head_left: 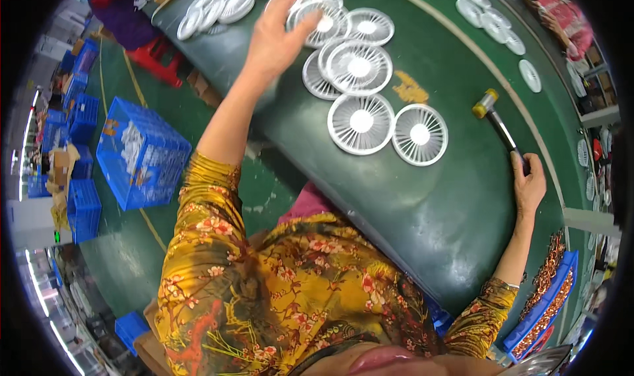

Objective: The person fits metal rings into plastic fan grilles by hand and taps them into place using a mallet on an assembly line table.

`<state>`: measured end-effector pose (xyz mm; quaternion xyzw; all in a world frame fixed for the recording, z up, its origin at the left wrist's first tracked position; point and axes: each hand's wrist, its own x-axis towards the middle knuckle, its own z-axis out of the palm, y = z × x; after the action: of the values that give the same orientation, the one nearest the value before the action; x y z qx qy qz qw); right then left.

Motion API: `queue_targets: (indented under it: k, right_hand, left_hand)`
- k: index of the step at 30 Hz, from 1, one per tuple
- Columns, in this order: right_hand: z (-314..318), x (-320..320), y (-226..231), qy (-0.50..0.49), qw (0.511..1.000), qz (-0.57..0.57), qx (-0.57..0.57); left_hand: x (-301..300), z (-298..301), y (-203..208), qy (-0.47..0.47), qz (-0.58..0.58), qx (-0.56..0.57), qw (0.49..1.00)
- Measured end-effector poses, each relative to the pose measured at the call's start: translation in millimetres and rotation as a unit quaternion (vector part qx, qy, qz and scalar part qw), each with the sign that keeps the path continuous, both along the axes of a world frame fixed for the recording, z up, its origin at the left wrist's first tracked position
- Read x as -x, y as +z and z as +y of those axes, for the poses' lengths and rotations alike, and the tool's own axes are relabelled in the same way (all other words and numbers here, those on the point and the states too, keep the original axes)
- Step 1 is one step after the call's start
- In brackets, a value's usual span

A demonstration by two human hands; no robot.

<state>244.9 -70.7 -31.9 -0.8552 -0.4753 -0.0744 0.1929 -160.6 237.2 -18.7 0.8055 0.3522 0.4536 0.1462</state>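
My left hand (281,36) reaches to the far edge of the green table. Its thumb and fingers are spread over a round white fan grille (323,23) in a loose pile. Nearer me, two more grilles lie flat side by side: one grille (361,124) on the left, another grille (420,134) on the right. Several overlap just beyond them, among them a large grille (358,67). At the right, my right hand (530,186) is closed round the dark handle of a hammer (505,128). The hammer's yellow-ended head points away from me, over the tabletop.
More white grilles (236,5) are heaped at the far left table edge, others (494,26) across a pale line. A blue tray (545,310) of copper-coloured parts stands at the right. On the floor at left is a blue crate (142,155). A person (125,19) sits beyond it.
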Motion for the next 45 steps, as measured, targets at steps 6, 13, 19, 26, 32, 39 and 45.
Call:
queue_targets:
  k: [6,13,19,26,32,39,45]
  right_hand:
    - [0.8,-22.0,-5.8,0.001,1.000,-0.004,0.002]
    - [5.1,-29.9,-11.1,0.025,0.999,-0.025,0.030]
    - [-13.0,-33.9,-7.9,0.003,1.000,-0.025,0.011]
    - [-17.8,15.2,-8.8,-0.072,0.996,-0.027,0.040]
    - [-69.2,43.8,6.3,-0.061,0.997,-0.014,0.044]
    - [-144.5,23.2,32.6,-0.183,0.980,0.074,-0.002]
    - [-203.4,22.1,14.0,-0.357,0.931,-0.043,0.056]
  left_hand:
    - [112.7,-15.4,7.4,0.193,-0.114,0.048,0.973]
    - [208.4,-82.8,-61.2,0.264,-0.149,0.121,0.945]
    - [91.9,-120.9,-50.8,0.154,-0.170,0.050,0.972]
    - [-6.9,-159.0,-7.7,-0.086,-0.047,-0.078,0.992]
    - [-44.7,-148.0,-3.6,-0.147,0.081,-0.036,0.985]
    - [-57.1,-135.2,-22.4,-0.177,0.160,-0.038,0.970]
    - [-59.3,-136.3,-23.1,-0.142,0.124,-0.012,0.982]
